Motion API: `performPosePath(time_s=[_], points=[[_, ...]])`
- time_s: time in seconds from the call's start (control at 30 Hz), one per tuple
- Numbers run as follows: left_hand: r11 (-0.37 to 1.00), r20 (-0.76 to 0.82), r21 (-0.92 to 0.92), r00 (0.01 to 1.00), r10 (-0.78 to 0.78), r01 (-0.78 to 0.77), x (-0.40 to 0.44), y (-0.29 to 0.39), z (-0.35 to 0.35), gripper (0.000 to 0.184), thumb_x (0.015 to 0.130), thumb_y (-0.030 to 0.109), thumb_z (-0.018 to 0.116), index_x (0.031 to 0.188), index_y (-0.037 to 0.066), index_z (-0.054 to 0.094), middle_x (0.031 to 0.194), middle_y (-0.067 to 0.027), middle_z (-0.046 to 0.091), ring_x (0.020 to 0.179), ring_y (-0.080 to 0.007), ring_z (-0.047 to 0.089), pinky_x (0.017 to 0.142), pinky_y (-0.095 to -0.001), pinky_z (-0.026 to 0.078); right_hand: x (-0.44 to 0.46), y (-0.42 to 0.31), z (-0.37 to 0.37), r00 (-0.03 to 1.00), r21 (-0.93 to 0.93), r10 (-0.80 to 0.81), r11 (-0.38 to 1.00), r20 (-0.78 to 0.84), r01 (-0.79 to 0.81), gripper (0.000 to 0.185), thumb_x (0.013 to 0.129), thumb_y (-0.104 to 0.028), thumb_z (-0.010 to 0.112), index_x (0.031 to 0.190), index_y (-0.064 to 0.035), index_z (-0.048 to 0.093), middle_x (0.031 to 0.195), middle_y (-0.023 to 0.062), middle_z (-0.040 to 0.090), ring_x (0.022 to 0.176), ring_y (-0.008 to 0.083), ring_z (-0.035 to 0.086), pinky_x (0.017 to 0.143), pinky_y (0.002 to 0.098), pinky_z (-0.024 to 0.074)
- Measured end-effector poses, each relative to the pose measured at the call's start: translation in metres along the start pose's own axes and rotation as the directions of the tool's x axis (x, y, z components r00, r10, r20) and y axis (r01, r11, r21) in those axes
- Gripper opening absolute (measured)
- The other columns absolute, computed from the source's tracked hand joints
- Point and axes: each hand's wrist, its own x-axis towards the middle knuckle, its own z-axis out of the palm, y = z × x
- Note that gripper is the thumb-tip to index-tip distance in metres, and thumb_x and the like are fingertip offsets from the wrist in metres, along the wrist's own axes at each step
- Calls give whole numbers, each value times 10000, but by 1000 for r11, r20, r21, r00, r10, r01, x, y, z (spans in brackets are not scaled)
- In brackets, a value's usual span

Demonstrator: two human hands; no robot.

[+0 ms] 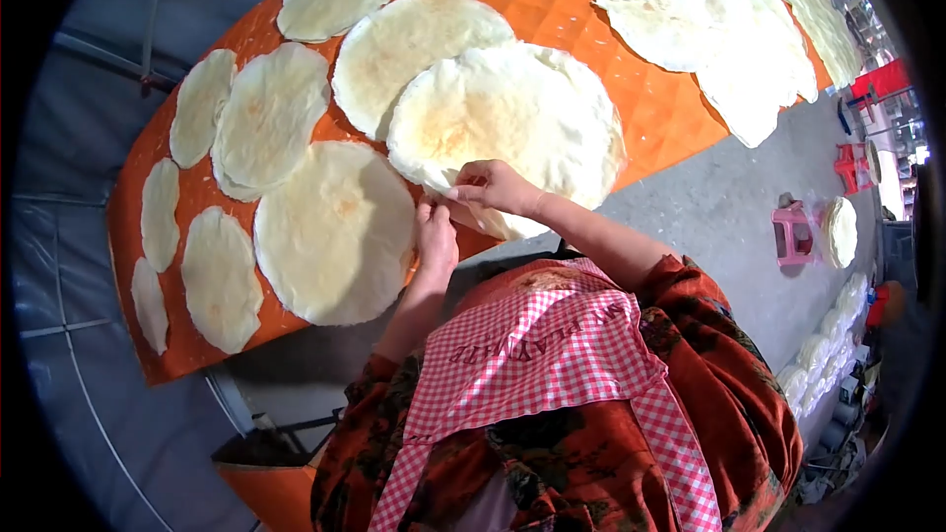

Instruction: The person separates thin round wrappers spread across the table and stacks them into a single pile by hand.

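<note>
The right hand (493,187) pinches the near edge of a large pale flatbread (512,118), which lies on an orange quilted cover (655,123), while the left hand (436,236) bends close below, its hold impossible to tell. "PLAY" reads upside down on the checked apron (532,345), its other letters creased. Clear wrapping seems to hold white bundles (826,345), their contents unclear, and the top frame edge cuts off overlapping flatbreads (680,0).

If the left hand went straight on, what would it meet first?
Probably the near edge of the round flatbread at the right hand; whether the left hand touches it is unclear.
</note>
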Motion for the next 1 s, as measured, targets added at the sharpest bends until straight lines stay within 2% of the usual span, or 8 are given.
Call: performPosePath(time_s=[0.03,0.17,0.33,0.43,0.53,0.67,0.77,1.0], points=[[1000,-16,-21,1000,2,-3,-3,3,4,255,921,41,444,1162,-15,505,1131,-77,531,1040,-126,481,889,-248,392,2,-2,-2,995,130,93,987,40,-97,298,812,-265,689,954,-9,636,805,114,645,739,183,605,694,302,482],[974,58,203,994,93,-103,-7,13,9,270,925,110,474,1165,-10,509,1130,-62,534,1043,-131,479,894,-242,384,-6,-9,5,988,-208,-122,973,-94,100,283,803,-268,666,901,-5,629,796,132,643,718,234,607,676,330,485],[986,53,-160,998,46,-37,-5,31,15,300,932,189,497,1192,41,480,1156,-67,523,1064,-153,498,905,-270,405,8,4,8,960,-345,-240,922,-147,177,240,791,-227,607,836,8,619,747,197,621,730,356,615,668,405,483],[999,37,-43,999,-17,18,-8,37,16,287,921,200,541,1166,59,491,1134,-64,533,1030,-164,523,850,-324,460,12,12,5,991,-259,-76,965,-107,46,191,824,-149,576,894,27,601,716,173,591,649,216,544,641,344,461],[995,56,-90,997,-43,48,-7,33,7,383,911,206,565,1227,15,464,1146,-91,525,1011,-183,543,833,-347,487,9,19,3,976,-49,-69,997,-205,60,179,837,-135,557,886,31,599,710,151,584,656,184,517,647,332,454],[979,122,-187,991,-57,79,-11,39,12,192,925,207,555,1056,68,549,1002,-33,582,902,-134,577,721,-302,496,6,16,2,976,111,8,994,-216,16,262,820,-184,641,964,30,595,825,148,621,754,201,578,721,319,474],[991,123,-78,987,-102,112,-8,37,5,193,926,200,557,1067,68,550,990,-16,586,879,-99,568,683,-256,479,2,15,7,936,-128,-163,983,-311,129,341,761,-247,689,961,14,601,882,193,638,798,295,628,728,365,493],[993,153,119,988,-26,8,-4,27,5,139,932,224,545,949,86,556,882,27,545,749,-37,488,581,-194,405,-6,-2,1,949,-322,-277,921,-149,218,315,739,-247,686,923,0,620,848,170,623,791,329,621,711,380,495]])
